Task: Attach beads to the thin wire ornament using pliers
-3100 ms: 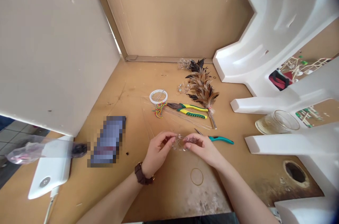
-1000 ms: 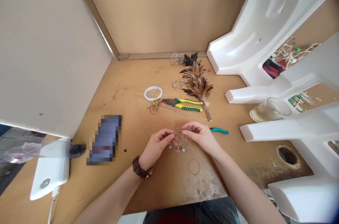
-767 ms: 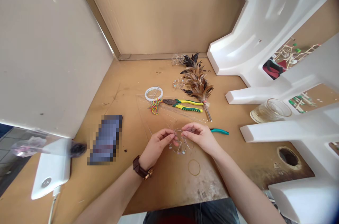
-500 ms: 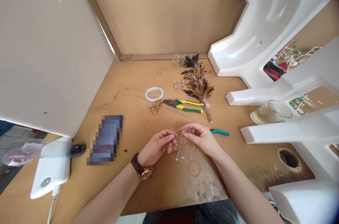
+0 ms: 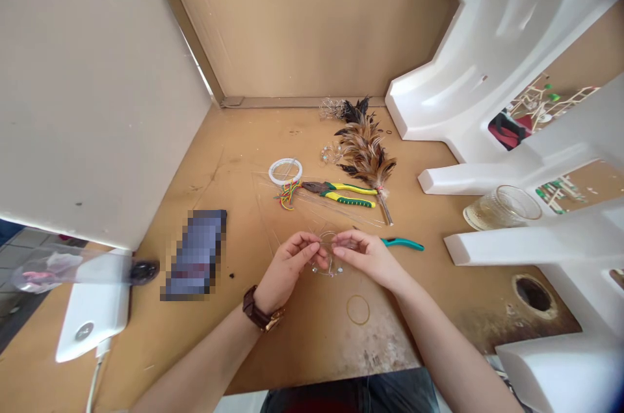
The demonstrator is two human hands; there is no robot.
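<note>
Between my hands is a thin wire loop strung with small clear beads [image 5: 333, 273]. My left hand [image 5: 298, 262], with a brown watch at the wrist, pinches the wire between thumb and forefinger. My right hand [image 5: 363, 255] pinches it from the other side, fingertips close to the left ones. The beads hang just below the fingers. A gold ring [image 5: 358, 310] lies on the table below my right hand. Beyond that hand, teal-handled pliers [image 5: 403, 244] lie partly hidden behind the fingers.
Yellow-green pliers [image 5: 348, 194], a white ring [image 5: 285, 172], colored threads [image 5: 288, 194] and loose wires lie ahead. Behind them are a feather duster [image 5: 363, 146] and a beaded wire piece [image 5: 331, 153]. A blurred phone [image 5: 195, 255] lies left. A glass [image 5: 502, 208] and white frame [image 5: 492, 247] stand right.
The beaded wire has turned between my fingers, and its beads now hang higher and closer to my hands. Both hands keep their pinch in nearly the same place.
</note>
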